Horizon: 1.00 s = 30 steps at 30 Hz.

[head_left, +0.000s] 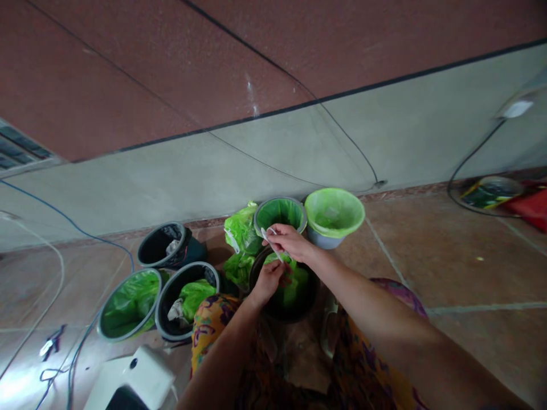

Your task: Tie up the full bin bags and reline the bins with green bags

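Observation:
My right hand is closed in a pinch on a thin white strip that runs down toward my left hand. My left hand is closed on the strip's lower end and on crumpled green plastic bag, held over a dark round bin in front of my knees. Both hands sit close together above that bin. A green-lined bin stands just behind my right hand.
More bins ring the spot: a light green-lined one at right, a black one, and two at left. A loose green bag lies between them. A white device and cables lie at lower left; the wall is behind.

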### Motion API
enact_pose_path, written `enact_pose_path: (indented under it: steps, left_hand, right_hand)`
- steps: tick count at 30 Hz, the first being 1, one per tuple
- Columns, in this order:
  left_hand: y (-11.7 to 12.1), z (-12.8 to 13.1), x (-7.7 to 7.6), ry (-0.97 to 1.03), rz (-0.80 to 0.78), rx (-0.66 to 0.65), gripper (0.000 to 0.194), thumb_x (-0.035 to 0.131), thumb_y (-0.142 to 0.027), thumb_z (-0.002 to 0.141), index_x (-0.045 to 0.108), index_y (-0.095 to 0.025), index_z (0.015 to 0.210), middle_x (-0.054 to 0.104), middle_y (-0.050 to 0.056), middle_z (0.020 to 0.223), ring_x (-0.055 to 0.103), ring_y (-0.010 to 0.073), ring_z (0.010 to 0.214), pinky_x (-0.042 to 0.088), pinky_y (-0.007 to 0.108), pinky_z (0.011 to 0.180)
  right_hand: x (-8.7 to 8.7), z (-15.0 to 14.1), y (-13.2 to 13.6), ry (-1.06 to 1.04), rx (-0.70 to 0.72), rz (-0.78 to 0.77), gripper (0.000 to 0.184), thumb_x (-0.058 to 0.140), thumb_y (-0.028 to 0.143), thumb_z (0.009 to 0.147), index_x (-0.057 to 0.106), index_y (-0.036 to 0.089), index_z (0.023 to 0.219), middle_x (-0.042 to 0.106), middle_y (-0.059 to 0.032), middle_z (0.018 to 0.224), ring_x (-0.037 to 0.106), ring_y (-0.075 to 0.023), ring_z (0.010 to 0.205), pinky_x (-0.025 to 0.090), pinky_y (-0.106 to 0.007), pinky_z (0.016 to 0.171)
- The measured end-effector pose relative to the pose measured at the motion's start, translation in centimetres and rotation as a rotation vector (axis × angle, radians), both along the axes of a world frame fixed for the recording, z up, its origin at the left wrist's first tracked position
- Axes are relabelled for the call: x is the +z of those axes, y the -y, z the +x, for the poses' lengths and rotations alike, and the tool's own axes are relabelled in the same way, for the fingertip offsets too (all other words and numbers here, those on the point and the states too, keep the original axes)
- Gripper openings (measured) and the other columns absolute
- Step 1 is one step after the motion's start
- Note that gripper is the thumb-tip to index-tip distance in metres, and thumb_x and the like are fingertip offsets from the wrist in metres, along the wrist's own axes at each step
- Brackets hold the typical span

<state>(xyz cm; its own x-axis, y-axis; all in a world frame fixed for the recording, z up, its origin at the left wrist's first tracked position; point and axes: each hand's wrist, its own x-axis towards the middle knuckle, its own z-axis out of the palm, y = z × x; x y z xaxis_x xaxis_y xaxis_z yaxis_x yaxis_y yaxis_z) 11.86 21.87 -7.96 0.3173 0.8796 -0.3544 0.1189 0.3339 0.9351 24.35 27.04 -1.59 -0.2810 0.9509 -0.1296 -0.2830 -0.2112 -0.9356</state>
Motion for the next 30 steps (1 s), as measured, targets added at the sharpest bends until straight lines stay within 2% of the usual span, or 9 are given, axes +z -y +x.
enact_pose_path:
  steps: [2, 7, 9, 13, 16, 21, 23, 26, 30]
  left_hand:
    - [-0.2, -0.2, -0.3, 0.005, -0.039, 0.055, 0.033, 0.064, -0.048, 0.077, 0.061, -0.016, 0.074, 0.065, 0.003, 0.07, 0.058, 0.0119, 0.051, 0.041, 0.023, 0.048]
    - [-0.9, -1.2, -0.5, 0.035, -0.06, 0.354, 0.027, 0.063, -0.043, 0.076, 0.057, -0.016, 0.074, 0.053, -0.004, 0.059, 0.048, 0.0067, 0.046, 0.034, 0.019, 0.045]
    - [-1.1, -1.3, -0.6, 0.052, -0.056, 0.386, 0.024, 0.062, -0.04, 0.076, 0.058, -0.016, 0.076, 0.051, -0.005, 0.058, 0.046, 0.0061, 0.045, 0.032, 0.019, 0.044]
    - [-1.4, -0.6, -1.5, -0.021, 0.091, 0.335, 0.02, 0.06, -0.035, 0.078, 0.058, -0.017, 0.071, 0.047, -0.006, 0.052, 0.042, 0.0065, 0.043, 0.03, 0.02, 0.044]
    - [-1.3, 0.1, -2.0, -0.155, 0.221, 0.171, 0.019, 0.062, -0.029, 0.076, 0.056, -0.017, 0.062, 0.05, -0.003, 0.051, 0.044, 0.0085, 0.045, 0.031, 0.022, 0.046]
    - [-0.4, 0.2, -0.9, -0.219, 0.31, -0.157, 0.011, 0.061, -0.021, 0.076, 0.067, -0.016, 0.067, 0.059, 0.0, 0.06, 0.048, 0.0112, 0.056, 0.035, 0.024, 0.055]
    - [-0.2, 0.1, -0.4, -0.232, 0.322, -0.211, 0.012, 0.062, -0.025, 0.078, 0.071, -0.017, 0.076, 0.061, 0.0, 0.063, 0.05, 0.0122, 0.059, 0.036, 0.024, 0.058]
    - [-0.4, -0.2, -0.6, -0.247, 0.331, -0.157, 0.025, 0.06, -0.035, 0.082, 0.068, -0.017, 0.068, 0.056, -0.001, 0.057, 0.046, 0.011, 0.055, 0.033, 0.024, 0.055]
    - [-1.1, -0.5, -1.6, -0.202, 0.239, 0.053, 0.039, 0.06, -0.045, 0.081, 0.056, -0.017, 0.054, 0.047, -0.004, 0.048, 0.038, 0.008, 0.046, 0.028, 0.023, 0.048]
  right_hand:
    - [-0.1, 0.2, -0.3, 0.034, -0.029, 0.002, 0.017, 0.063, 0.028, 0.07, 0.05, 0.019, 0.076, 0.066, 0.0013, 0.066, 0.038, -0.0042, 0.042, 0.024, -0.018, 0.041]
    - [-0.3, 1.3, -1.3, 0.243, -0.252, 0.009, 0.009, 0.06, 0.022, 0.072, 0.053, 0.018, 0.076, 0.066, 0.001, 0.071, 0.041, -0.005, 0.046, 0.03, -0.018, 0.045]
    - [0.0, 1.5, -1.0, 0.29, -0.223, 0.02, 0.009, 0.062, 0.022, 0.071, 0.055, 0.018, 0.076, 0.066, 0.0007, 0.072, 0.044, -0.0056, 0.05, 0.031, -0.018, 0.047]
    - [1.0, 0.5, 0.7, 0.261, 0.127, 0.039, 0.014, 0.066, 0.029, 0.075, 0.059, 0.016, 0.074, 0.063, 0.0006, 0.068, 0.047, -0.0067, 0.053, 0.031, -0.018, 0.048]
    - [1.3, -0.7, 1.6, 0.194, 0.253, 0.047, 0.019, 0.067, 0.032, 0.077, 0.061, 0.015, 0.075, 0.065, -0.0012, 0.071, 0.048, -0.0067, 0.055, 0.032, -0.018, 0.049]
    - [0.7, -1.1, 0.6, 0.066, 0.192, 0.003, 0.018, 0.061, 0.033, 0.082, 0.059, 0.016, 0.082, 0.066, -0.0009, 0.08, 0.034, -0.0035, 0.048, 0.023, -0.017, 0.044]
    - [0.5, -0.8, -0.2, 0.101, 0.112, 0.031, 0.016, 0.057, 0.032, 0.085, 0.059, 0.016, 0.083, 0.066, -0.0014, 0.082, 0.039, -0.0047, 0.052, 0.029, -0.017, 0.047]
    - [-0.1, 0.2, -1.2, 0.357, -0.065, 0.117, 0.01, 0.058, 0.027, 0.085, 0.06, 0.017, 0.085, 0.067, -0.0034, 0.088, 0.056, -0.0101, 0.07, 0.042, -0.022, 0.065]
    - [-1.6, 1.9, -1.5, 0.818, -0.14, 0.151, 0.013, 0.066, 0.03, 0.08, 0.061, 0.019, 0.081, 0.067, -0.0065, 0.083, 0.063, -0.0197, 0.087, 0.042, -0.027, 0.076]
